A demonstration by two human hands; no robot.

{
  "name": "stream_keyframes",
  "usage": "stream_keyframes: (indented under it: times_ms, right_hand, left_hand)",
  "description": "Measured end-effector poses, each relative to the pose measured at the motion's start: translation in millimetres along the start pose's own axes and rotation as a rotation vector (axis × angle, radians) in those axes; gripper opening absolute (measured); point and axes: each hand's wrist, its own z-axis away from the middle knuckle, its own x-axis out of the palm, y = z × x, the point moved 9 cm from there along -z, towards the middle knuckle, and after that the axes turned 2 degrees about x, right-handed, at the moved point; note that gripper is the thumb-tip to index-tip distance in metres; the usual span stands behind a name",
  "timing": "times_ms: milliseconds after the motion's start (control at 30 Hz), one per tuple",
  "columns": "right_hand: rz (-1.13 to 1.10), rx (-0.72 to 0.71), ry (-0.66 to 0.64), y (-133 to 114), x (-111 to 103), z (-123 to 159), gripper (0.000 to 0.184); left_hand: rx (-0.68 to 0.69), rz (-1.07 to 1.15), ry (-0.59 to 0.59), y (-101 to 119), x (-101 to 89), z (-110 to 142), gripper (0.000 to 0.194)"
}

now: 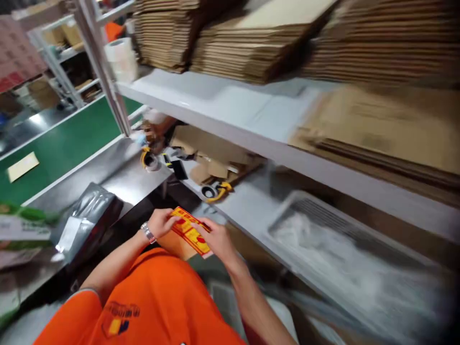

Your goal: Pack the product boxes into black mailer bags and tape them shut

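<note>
A red and yellow printed label is stretched between my two hands, in front of my orange shirt. My left hand pinches its left end, thumb on top. At the other end, my right hand grips the label with the thumb lying over its face. Below the label a brown cardboard surface shows, partly hidden by it. I cannot tell whether the label touches the cardboard.
Above right, a white shelf carries stacks of flat cardboard. Beneath it are a tape dispenser and a basket of clear plastic. To the left, a dark wrapped parcel lies on the metal table, beside a green conveyor belt.
</note>
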Motion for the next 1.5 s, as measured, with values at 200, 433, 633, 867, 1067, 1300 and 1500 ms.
stream_keyframes:
  times_ms: [200,433,633,867,1067,1300,1500]
  right_hand:
    - [-0.073,-0.047,-0.324,1,83,-36,0.029]
    - [-0.126,-0.099,-0.590,-38,195,-39,0.046]
    - [-0.067,-0.162,-0.692,-83,277,-56,0.043]
    - [0.056,-0.149,-0.575,-111,404,-120,0.056]
    - [0.721,-0.241,-0.516,-115,462,-128,0.037]
    - [1.164,-0.405,-0.464,-133,453,-147,0.071]
    - [0.882,-0.799,-0.510,-151,496,-109,0.071]
  left_hand:
    - [-0.220,-0.229,0.296,-35,-45.5,72,0.048]
    - [-0.549,-0.333,0.503,-79,-105.9,166,0.057]
    - [-0.658,-0.333,0.674,-117,-158.4,255,0.068]
    - [-0.653,-0.464,0.808,-141,-192.4,355,0.071]
    - [-0.563,-0.506,0.733,-148,-190.2,383,0.070]
    - [-0.454,-0.474,0.574,-146,-189.2,370,0.071]
    - [-0.358,-0.439,0.450,-149,-172.1,344,0.069]
